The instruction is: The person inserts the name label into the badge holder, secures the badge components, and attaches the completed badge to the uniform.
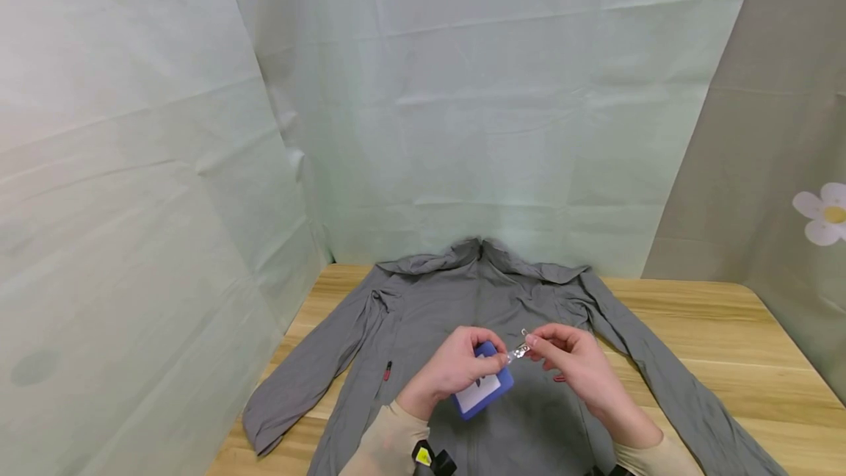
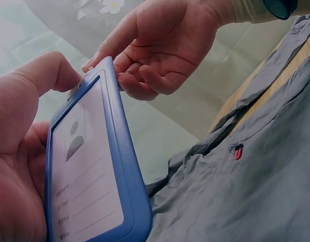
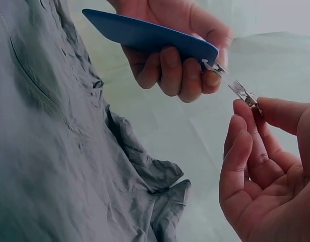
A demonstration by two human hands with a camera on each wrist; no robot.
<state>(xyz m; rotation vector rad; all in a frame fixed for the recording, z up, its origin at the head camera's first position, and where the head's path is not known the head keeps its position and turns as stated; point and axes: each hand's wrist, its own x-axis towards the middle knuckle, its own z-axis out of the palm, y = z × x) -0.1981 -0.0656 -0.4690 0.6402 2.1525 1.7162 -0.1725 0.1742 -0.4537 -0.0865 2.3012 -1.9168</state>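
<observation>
My left hand (image 1: 456, 364) holds a blue ID badge holder (image 1: 505, 380), thumb near its top edge and fingers behind it. Under its front lies a white card (image 2: 86, 176) with a grey portrait outline and printed lines. My right hand (image 1: 580, 367) pinches a small metal clip (image 3: 249, 99) between thumb and fingertips, close to the badge's top end. A short clear strap (image 3: 211, 65) shows by the left fingertips. Both hands are over a grey jacket (image 1: 423, 314) laid out front up with its sleeves spread.
The jacket lies on a wooden table (image 1: 714, 314), its collar toward the back edge. Red zipper pulls (image 1: 388, 371) mark its pockets. Pale cloth sheets (image 1: 502, 109) hang behind and at the sides, one with a white flower (image 1: 822, 213) at the right.
</observation>
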